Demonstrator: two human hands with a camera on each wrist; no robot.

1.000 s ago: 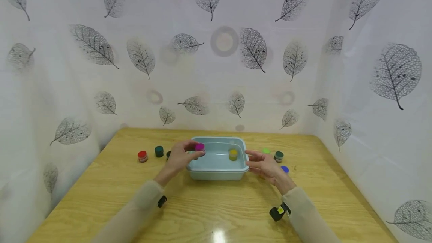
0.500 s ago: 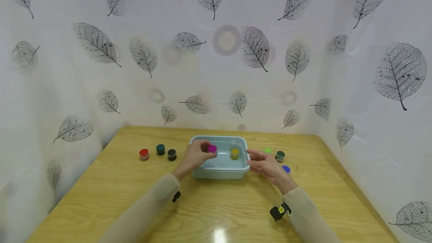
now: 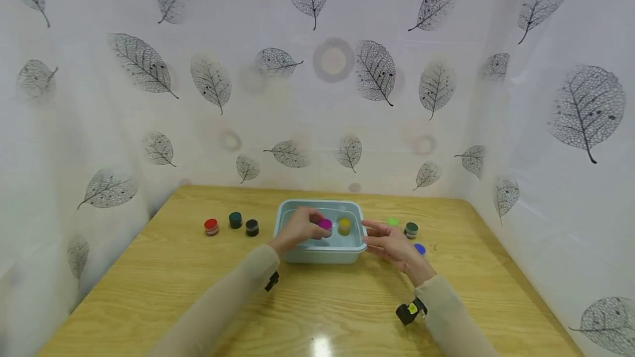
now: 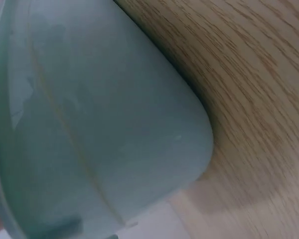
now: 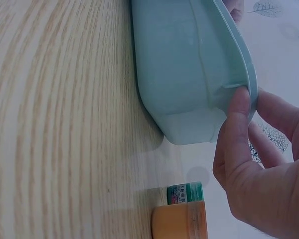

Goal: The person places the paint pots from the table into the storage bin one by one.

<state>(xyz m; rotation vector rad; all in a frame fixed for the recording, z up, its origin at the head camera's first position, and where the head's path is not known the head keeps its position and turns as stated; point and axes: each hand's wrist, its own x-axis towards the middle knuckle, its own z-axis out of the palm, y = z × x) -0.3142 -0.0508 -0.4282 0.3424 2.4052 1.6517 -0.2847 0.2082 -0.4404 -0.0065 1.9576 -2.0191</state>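
Note:
My left hand (image 3: 296, 228) reaches into the light blue plastic basin (image 3: 319, 257) and holds a small paint jar with a magenta lid (image 3: 325, 225) between thumb and fingers. Right beside it in the basin is a yellow paint jar (image 3: 344, 227). At the basin's right end, my right hand (image 3: 395, 245) pinches the rim, thumb on one side and fingers on the other, as the right wrist view shows (image 5: 259, 169). The left wrist view shows the outer wall of the basin (image 4: 119, 109), with the left hand's grip hidden there.
Left of the basin stand a red jar (image 3: 211, 227), a dark teal jar (image 3: 235, 220) and a black jar (image 3: 252, 228). To the right are light green (image 3: 392, 221), dark green (image 3: 410, 230) and blue-lidded (image 3: 419, 249) jars. An orange jar (image 5: 174, 221) shows in the right wrist view.
My left hand has carried the magenta-lidded jar rightward and lower into the basin, close to the yellow jar. The black jar, partly hidden before, is uncovered. My right hand stays at the rim.

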